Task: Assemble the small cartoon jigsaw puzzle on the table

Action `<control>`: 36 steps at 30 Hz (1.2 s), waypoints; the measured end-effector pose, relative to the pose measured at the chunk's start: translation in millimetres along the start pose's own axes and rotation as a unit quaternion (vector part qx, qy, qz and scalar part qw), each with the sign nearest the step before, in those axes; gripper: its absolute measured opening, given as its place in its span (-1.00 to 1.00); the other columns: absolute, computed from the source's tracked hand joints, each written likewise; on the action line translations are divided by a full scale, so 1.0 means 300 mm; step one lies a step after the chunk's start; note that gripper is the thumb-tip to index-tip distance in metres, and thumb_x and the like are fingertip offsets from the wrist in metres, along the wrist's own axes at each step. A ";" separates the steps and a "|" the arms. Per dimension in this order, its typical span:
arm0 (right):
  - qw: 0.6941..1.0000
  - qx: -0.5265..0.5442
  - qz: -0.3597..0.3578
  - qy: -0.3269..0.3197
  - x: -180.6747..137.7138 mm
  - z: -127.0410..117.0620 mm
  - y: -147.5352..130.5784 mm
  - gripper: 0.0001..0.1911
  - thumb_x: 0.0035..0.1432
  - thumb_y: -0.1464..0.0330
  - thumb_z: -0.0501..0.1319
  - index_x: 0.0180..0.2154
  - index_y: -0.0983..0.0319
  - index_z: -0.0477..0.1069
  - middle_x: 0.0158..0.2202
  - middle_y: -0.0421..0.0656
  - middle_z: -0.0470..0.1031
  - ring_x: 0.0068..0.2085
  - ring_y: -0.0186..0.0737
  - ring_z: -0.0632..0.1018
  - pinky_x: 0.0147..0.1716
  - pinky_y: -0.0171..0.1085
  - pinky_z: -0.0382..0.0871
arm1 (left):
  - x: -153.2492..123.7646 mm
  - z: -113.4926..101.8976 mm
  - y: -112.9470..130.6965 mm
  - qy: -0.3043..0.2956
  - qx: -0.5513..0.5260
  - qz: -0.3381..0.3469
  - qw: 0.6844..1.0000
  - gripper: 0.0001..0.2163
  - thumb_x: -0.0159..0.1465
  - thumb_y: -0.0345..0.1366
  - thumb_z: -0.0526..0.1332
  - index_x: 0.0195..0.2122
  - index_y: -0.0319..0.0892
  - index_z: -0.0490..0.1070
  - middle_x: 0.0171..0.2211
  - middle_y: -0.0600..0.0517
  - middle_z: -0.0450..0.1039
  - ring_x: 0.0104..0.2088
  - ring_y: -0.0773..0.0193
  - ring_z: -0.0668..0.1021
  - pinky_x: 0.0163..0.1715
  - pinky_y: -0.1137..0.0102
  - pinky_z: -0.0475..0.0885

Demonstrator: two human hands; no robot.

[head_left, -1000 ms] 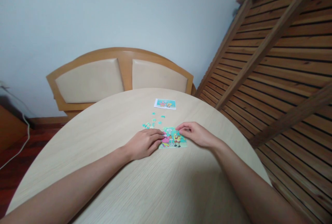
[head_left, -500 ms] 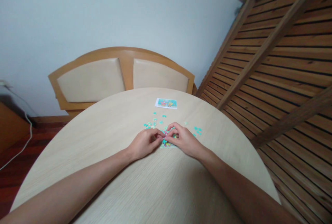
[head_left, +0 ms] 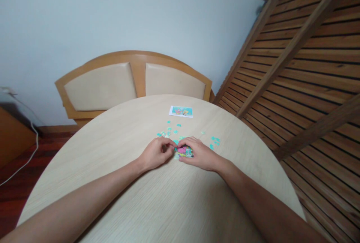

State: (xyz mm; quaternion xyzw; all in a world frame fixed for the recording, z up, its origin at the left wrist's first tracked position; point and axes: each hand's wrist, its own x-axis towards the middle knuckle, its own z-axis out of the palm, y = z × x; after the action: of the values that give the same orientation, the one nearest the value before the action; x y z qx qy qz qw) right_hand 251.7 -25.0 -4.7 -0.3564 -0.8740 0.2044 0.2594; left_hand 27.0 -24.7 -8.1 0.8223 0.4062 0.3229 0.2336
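Note:
A small cartoon jigsaw puzzle (head_left: 183, 152) lies on the round pale wooden table (head_left: 157, 205), bunched up between my two hands. My left hand (head_left: 156, 155) has its fingers curled and pinches the puzzle's left side. From the right, my right hand (head_left: 200, 153) covers the puzzle with its fingers closed on it. Loose turquoise puzzle pieces (head_left: 168, 130) are scattered just beyond the hands, and a few more pieces (head_left: 214, 141) lie to the right of them.
A small reference picture card (head_left: 181, 111) lies near the table's far edge. Behind the table stands a wooden bench back (head_left: 132, 81) with beige pads. A slatted wooden frame (head_left: 303, 66) leans at the right. A white cable (head_left: 28, 149) hangs at the left.
The flat, assembled puzzle has been pushed together and broken up. My right hand moved left over it to meet my left hand, and loose pieces now lie to the right.

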 end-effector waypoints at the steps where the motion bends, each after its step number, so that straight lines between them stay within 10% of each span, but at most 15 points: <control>1: 1.000 -0.005 -0.004 -0.003 -0.001 0.000 0.003 -0.70 0.13 0.29 0.38 -0.09 0.16 0.44 -0.09 -0.10 0.55 -0.02 -0.06 0.50 0.01 -0.10 0.35 | -0.001 0.001 -0.002 0.003 -0.001 -0.004 1.000 -0.82 0.28 -0.34 0.18 -0.22 -0.17 0.60 -0.32 0.01 0.62 -0.31 0.23 0.58 -0.24 0.38 0.45; 16: 1.000 -0.002 -0.024 -0.005 0.000 -0.023 0.027 -0.76 0.13 0.30 0.39 -0.15 0.16 0.49 -0.10 -0.11 0.57 -0.02 -0.09 0.52 0.04 -0.11 0.35 | 0.003 -0.046 -0.053 -0.083 0.079 0.140 0.983 -0.82 0.41 -0.21 0.18 -0.22 -0.11 0.56 -0.21 -0.01 0.57 -0.15 0.21 0.55 -0.07 0.31 0.42; 36: 0.999 -0.002 -0.032 -0.004 -0.001 -0.019 0.037 -0.77 0.14 0.25 0.38 -0.15 0.14 0.51 -0.08 -0.11 0.57 0.00 -0.08 0.51 0.06 -0.09 0.35 | 0.008 -0.021 -0.084 -0.052 0.053 0.082 0.994 -0.87 0.31 -0.25 0.28 -0.16 -0.11 0.56 -0.28 0.01 0.58 -0.22 0.21 0.56 -0.10 0.31 0.43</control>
State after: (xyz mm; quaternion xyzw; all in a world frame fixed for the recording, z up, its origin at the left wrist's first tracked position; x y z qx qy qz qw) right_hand 261.0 -17.0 -6.2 -0.3281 -0.8864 0.1956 0.2615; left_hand 10.6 -7.8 -19.1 0.8798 0.3414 0.2753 0.1831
